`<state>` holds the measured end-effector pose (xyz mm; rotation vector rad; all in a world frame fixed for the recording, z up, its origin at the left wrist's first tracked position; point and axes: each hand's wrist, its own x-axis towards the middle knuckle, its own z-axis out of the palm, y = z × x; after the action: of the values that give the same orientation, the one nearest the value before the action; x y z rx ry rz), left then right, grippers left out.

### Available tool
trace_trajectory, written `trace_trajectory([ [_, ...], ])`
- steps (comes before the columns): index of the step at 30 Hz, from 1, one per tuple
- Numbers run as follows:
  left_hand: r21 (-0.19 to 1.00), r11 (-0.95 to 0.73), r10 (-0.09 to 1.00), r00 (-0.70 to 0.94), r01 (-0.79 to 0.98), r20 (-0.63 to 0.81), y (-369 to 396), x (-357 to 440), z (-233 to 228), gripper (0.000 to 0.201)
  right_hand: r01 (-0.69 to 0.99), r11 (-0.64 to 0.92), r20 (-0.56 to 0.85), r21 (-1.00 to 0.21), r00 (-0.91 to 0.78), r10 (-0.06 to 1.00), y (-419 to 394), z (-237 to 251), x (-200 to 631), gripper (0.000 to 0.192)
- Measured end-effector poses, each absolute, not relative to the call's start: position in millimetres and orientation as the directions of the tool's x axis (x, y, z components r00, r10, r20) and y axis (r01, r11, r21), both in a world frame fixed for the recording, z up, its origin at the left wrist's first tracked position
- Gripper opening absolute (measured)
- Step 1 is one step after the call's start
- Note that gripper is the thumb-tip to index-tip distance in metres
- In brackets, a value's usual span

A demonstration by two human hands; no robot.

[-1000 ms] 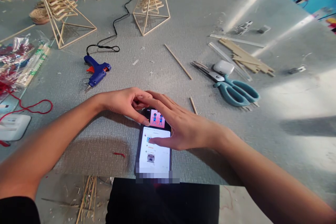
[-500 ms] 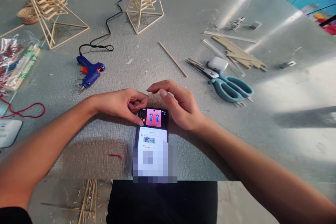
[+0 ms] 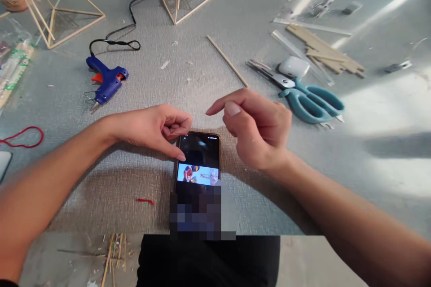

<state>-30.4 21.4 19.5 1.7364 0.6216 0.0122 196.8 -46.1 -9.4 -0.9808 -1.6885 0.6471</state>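
The phone (image 3: pixel 202 149) lies face up on the grey surface (image 3: pixel 114 197), close to its near edge; the lower end is blurred out, so I cannot tell whether it overhangs. The left hand (image 3: pixel 160 128) is right against it: the thumb touches the left side of the screen, the other fingers curl by the top edge, and I cannot tell whether this grip pinches the phone or merely rests there. The right hand (image 3: pixel 259 128) hangs beside the phone's right side, loosely curled, forefinger partly out, its grip holding nothing. The likeliest mishap, to my mind, is a stray tap from that left thumb; a shove towards the body might also tip the phone off the edge. A scrap of red yarn (image 3: pixel 145 201) lies to the left. Beyond the left forearm, a blue glue gun (image 3: pixel 107 83) points its nozzle back towards the arm; if it is hot, which I cannot see, an outward swing could mean a burn. Past the right hand, a thin stick (image 3: pixel 227 61), the teal-handled scissors (image 3: pixel 316 101) and a white case (image 3: pixel 294 67) would get in the way of a forward reach. Farther back, a black cord (image 3: pixel 133 13) runs between two stick frames (image 3: pixel 77 32), and tugging it could disturb them.
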Motion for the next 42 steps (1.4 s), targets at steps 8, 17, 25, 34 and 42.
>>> trace_trajectory([
  [8,0.896,-0.142,0.421,0.845,0.42,-0.33,21,-30,20,0.05,0.31,0.578,0.559,-0.755,-0.156,0.814,-47,-4,194,0.03],
  [17,0.889,-0.142,0.434,0.835,0.435,-0.339,20,-30,21,0.051,0.362,0.608,0.557,-0.707,-0.244,0.794,-47,1,195,0.024],
  [25,0.885,-0.156,0.433,0.836,0.438,-0.337,19,-29,22,0.051,0.337,0.625,0.555,-0.704,-0.289,0.78,-46,0,196,0.021],
  [34,0.886,-0.154,0.428,0.838,0.437,-0.338,20,-30,22,0.052,0.303,0.624,0.548,-0.72,-0.303,0.78,-47,-2,195,0.021],
  [42,0.888,-0.144,0.424,0.838,0.438,-0.345,20,-30,22,0.052,0.315,0.633,0.551,-0.707,-0.316,0.773,-47,-2,195,0.021],
])
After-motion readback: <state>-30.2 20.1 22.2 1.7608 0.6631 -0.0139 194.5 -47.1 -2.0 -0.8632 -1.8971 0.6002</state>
